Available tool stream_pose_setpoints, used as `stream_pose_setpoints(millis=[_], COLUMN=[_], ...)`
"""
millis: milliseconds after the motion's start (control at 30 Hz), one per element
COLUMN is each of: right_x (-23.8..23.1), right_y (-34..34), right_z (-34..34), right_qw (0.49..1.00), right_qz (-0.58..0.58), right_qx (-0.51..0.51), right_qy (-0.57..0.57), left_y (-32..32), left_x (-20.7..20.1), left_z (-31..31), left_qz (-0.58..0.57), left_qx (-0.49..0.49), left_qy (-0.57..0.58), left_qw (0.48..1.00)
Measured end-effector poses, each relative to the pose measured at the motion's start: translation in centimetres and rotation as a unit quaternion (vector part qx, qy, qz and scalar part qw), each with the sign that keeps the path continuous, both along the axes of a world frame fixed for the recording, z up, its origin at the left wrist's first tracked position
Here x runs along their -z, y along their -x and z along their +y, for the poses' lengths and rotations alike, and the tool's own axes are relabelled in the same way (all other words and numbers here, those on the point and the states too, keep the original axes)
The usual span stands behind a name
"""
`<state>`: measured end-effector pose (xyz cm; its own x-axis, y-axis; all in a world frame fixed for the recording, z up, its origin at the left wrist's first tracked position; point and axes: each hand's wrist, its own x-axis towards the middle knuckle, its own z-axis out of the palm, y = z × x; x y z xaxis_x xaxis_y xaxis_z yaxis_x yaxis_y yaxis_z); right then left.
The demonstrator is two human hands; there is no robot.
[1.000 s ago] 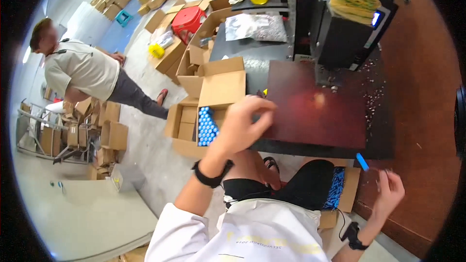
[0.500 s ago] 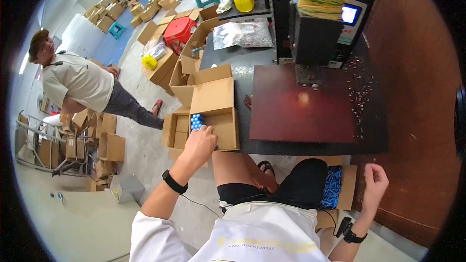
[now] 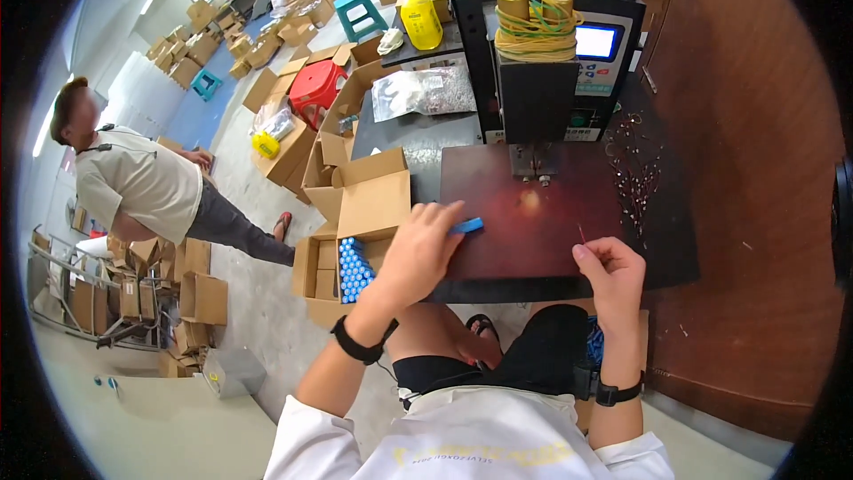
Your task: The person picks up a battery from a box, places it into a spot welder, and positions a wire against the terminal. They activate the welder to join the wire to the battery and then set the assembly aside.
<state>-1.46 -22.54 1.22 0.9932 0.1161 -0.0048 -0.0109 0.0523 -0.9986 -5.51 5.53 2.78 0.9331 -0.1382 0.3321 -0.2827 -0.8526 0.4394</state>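
Observation:
My left hand is closed on a blue cylindrical battery cell, whose end sticks out past the fingers over the near left of the dark red mat. At the mat's near right corner, my right hand pinches a thin reddish wire that points up between thumb and forefinger. Beyond both hands stands a black machine with a lit screen, its two metal tips just above the mat. Left of my left hand, an open carton holds several upright blue cells.
Thin dark wires with shiny ends lie scattered along the table's right side. A clear bag of small parts and a yellow bottle are at the back left. A person stands to the left, among cartons and a red stool.
My left hand has moved from the carton rightward to the mat, with a blue cell in it. My right hand has come up from the lower right onto the mat with a wire.

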Motion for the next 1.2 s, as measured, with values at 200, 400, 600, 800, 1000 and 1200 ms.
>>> stream_pose_setpoints(millis=[200,400,600,800,1000,1200], right_x=[0.5,0.0,0.2,0.2,0.1,0.7], right_y=[-0.5,-0.6,-1.1,-1.6,-1.7,-1.6], right_z=[0.6,0.8,1.6,1.7,2.0,1.9], right_qw=[0.999,0.999,0.998,0.996,0.997,0.997], right_qz=[0.034,0.04,0.045,0.065,0.052,0.04], right_qx=[0.016,-0.006,0.028,0.049,0.056,0.057], right_qy=[-0.023,-0.016,-0.031,-0.036,-0.018,-0.015], left_y=[-2.9,-6.0,-7.6,-8.3,-8.2,-8.2], left_x=[1.1,2.3,2.7,3.6,3.1,3.4], left_z=[-2.1,-5.2,-6.4,-6.3,-6.5,-6.4], left_qz=[-0.03,-0.028,-0.026,-0.054,-0.064,-0.058], left_qx=[-0.005,-0.031,-0.062,-0.047,-0.065,-0.067], left_qy=[-0.043,0.149,0.144,0.154,0.149,0.153], left_qw=[0.999,0.988,0.987,0.985,0.985,0.984])
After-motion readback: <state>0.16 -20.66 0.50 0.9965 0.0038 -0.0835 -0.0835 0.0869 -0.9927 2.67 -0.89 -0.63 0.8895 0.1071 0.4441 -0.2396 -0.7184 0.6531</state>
